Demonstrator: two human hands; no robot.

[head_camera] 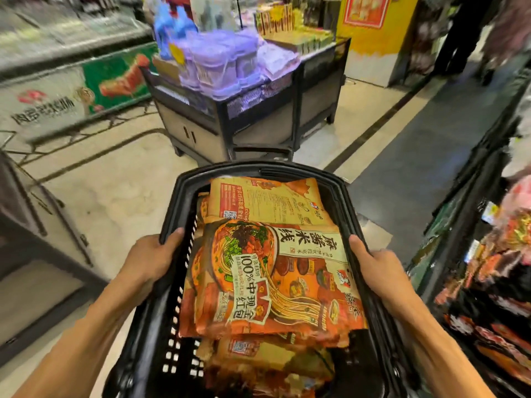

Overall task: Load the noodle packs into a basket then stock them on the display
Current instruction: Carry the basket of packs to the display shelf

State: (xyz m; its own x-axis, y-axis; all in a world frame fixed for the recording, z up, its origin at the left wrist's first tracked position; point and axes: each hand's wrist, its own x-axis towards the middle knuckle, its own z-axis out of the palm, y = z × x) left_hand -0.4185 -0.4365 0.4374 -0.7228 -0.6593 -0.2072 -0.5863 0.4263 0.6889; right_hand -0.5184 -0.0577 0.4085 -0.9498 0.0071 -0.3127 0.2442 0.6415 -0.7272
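A black plastic basket [260,171] hangs in front of me above the shop floor, filled with several orange noodle packs [270,277]. The top pack lies face up and shows a printed noodle bowl; another pack [267,201] lies behind it, back side up. My left hand [149,259] grips the basket's left rim, thumb over the edge. On the opposite rim, my right hand [376,268] grips in the same way. Both forearms reach in from the bottom of the frame.
A display stand [253,110] with purple-wrapped goods stands straight ahead. A chest freezer [57,90] runs along the left. Shelves with red and orange packs [494,268] line the right edge. A yellow pillar [370,38] and a person [505,33] are at the far right.
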